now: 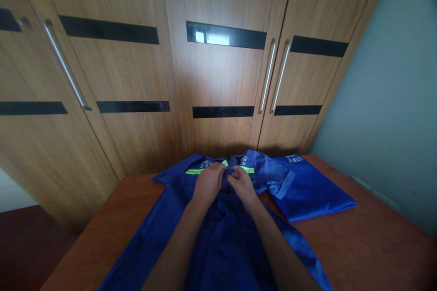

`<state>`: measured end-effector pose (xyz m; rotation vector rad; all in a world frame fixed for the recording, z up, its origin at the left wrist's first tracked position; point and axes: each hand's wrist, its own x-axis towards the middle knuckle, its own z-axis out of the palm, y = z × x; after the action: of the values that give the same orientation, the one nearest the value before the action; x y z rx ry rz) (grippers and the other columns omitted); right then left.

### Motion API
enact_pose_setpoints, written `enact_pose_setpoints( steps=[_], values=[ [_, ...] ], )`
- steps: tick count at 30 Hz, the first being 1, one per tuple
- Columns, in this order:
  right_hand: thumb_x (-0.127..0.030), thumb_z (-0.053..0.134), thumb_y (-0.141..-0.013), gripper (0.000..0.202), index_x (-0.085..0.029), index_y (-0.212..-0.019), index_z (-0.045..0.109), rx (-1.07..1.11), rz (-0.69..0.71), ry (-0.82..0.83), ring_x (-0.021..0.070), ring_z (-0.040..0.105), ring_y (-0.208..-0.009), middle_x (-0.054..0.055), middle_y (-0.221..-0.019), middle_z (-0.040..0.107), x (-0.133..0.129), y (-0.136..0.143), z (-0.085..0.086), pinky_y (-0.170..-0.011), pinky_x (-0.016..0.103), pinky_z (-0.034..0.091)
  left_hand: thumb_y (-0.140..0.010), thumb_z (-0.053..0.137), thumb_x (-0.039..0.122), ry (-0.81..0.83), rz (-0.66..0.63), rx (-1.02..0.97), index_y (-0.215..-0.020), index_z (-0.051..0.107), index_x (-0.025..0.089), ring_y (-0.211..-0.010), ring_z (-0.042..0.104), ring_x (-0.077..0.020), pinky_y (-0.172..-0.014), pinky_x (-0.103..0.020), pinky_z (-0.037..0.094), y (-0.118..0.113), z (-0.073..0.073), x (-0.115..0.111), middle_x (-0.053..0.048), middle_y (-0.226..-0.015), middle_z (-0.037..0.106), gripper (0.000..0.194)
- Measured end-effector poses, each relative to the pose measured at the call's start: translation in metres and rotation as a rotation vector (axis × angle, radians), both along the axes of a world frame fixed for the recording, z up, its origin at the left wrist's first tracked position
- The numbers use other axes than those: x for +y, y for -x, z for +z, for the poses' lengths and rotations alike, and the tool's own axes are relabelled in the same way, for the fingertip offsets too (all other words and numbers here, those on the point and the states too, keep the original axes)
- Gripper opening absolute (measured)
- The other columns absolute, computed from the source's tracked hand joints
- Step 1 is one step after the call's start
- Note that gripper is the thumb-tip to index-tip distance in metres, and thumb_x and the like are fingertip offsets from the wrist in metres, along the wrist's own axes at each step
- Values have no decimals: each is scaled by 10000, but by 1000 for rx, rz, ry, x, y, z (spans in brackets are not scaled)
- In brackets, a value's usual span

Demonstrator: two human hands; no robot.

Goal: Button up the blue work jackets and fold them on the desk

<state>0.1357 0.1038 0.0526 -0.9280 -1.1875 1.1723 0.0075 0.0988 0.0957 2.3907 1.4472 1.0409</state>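
A blue work jacket (211, 245) with white lettering and a yellow-green reflective stripe lies spread on the brown table, its front facing up and its lower part reaching toward me. My left hand (210, 183) is closed, pinching the fabric at the middle of the chest, just left of the front opening. Close beside it, my right hand (241, 184) pinches the other side of that opening. The fingertips of both hands almost meet; whatever small fastening may lie between them is too small to make out. One short sleeve (273, 173) spreads to the right.
A folded blue cloth or bag (314, 195) with white letters lies right of the jacket, partly under its sleeve. The brown table (368, 245) backs onto a wooden wardrobe (218, 77) with metal handles. A pale wall (385, 122) rises on the right.
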Motion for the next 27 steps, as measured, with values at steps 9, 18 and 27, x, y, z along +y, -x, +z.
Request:
enact_pose_setpoints(
  steps=[9, 18, 27],
  values=[
    [-268, 651, -648, 357, -239, -943, 453, 12, 43, -34, 78, 338, -391, -150, -453, 395, 1, 0, -2, -417, 196, 230, -769, 521, 76, 101, -121, -132, -724, 645, 204, -756, 578, -181, -699, -267, 384, 4, -6, 8, -23, -750, 639, 184],
    [-265, 565, -764, 443, -200, -1191, 470, -175, 53, -148, 105, 438, -480, -108, -523, 478, -8, 5, 1, -493, 228, 334, -727, 466, 192, 352, -81, -614, -657, 593, 175, -590, 531, -140, -558, -237, 393, 1, -18, 15, 12, -613, 571, 147],
    [-264, 594, -697, 464, -203, -1150, 514, 41, 156, -57, 105, 460, -461, -95, -514, 532, -11, 6, 7, -493, 231, 367, -685, 632, 368, 456, -33, -868, -620, 637, 170, -541, 515, -119, -551, -229, 393, -2, -20, 12, 29, -563, 573, 208]
  ],
)
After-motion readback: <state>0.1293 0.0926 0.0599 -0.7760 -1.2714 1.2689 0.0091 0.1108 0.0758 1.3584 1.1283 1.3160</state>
